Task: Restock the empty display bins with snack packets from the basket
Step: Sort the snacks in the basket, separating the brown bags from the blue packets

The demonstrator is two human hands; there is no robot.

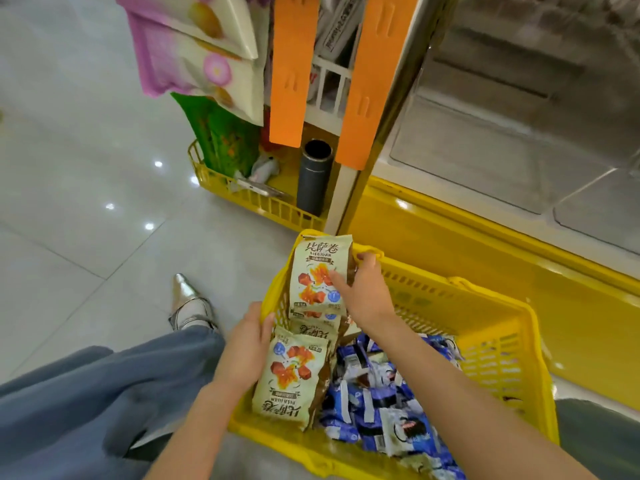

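Note:
A yellow plastic basket [491, 327] stands on the floor in front of me. Its left side holds several cream snack packets with red-orange pictures, its right side a heap of small blue packets [381, 400]. My right hand [363, 292] grips one upright cream packet [320, 275] at the basket's far left corner. My left hand [247, 344] holds the left edge of another cream packet [294, 375] that stands upside down against the near left wall. Clear empty display bins [485, 147] lie at the upper right.
A yellow display base [467, 244] runs under the bins beside the basket. A second low yellow basket [249, 199] on the left holds a dark flask [313, 178] and a green bag. Purple-and-cream snack bags [194, 53] and orange strips [291, 67] hang above it. My silver shoe [188, 303] rests on the tiled floor.

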